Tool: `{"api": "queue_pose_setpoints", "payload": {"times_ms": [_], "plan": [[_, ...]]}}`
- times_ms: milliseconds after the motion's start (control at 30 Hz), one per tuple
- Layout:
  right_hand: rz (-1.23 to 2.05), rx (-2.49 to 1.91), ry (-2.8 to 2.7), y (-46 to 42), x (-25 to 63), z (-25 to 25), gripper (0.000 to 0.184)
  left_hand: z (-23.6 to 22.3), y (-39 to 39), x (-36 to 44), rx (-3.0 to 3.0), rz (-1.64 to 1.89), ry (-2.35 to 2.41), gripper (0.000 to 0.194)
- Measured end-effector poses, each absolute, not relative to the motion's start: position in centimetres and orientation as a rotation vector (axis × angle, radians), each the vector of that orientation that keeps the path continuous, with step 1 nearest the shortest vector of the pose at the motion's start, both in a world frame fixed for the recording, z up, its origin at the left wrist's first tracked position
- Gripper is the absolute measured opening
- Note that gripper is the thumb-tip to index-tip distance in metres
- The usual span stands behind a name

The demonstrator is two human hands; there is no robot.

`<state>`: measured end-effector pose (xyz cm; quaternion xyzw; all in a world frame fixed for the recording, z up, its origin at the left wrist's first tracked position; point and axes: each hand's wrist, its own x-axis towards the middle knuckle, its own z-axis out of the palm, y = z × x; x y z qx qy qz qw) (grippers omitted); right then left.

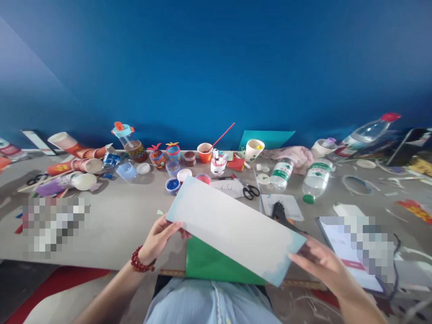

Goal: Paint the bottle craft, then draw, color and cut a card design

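I hold a long white sheet of card tilted above the table, its edges tinted pale blue. My left hand, with a red bead bracelet at the wrist, pinches the sheet's left end. My right hand grips the lower right corner with closed fingers. Under the sheet lies a green sheet of paper at the table's near edge.
Black scissors, a black glue gun, paint pots, decorated paper cups, two lying water bottles and a tablet crowd the grey table. A blue wall stands behind.
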<state>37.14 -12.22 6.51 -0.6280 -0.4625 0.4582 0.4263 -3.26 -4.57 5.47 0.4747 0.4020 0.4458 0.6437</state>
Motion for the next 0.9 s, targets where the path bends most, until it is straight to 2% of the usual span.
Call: {"api": "queue_pose_setpoints", "payload": {"times_ms": [333, 500, 667, 767, 900], "plan": [[1.073, -1.632, -1.33, -11.4, 38.2, 6.1, 0.045, 6.8, -3.4, -0.9, 1.165, 0.944, 0.994, 0.034], [1.071, -1.572, -1.295, -11.2, 37.3, 6.1, 0.036, 5.7, -3.6, -1.7, 1.143, 0.971, 1.004, 0.026], [1.209, -1.409, -1.139, -10.5, 36.4, 5.1, 0.033, 4.6, -4.5, -3.0, 1.014, 1.063, 1.014, 0.021], [1.135, -1.24, -1.14, -9.9, 36.1, 5.4, 0.024, 5.0, -5.0, -3.6, 1.058, 1.039, 0.928, 0.025], [0.934, -0.97, -1.405, -9.2, 35.7, 7.3, 0.028, 5.8, -5.1, -4.5, 1.165, 1.045, 0.829, 0.016]]}}
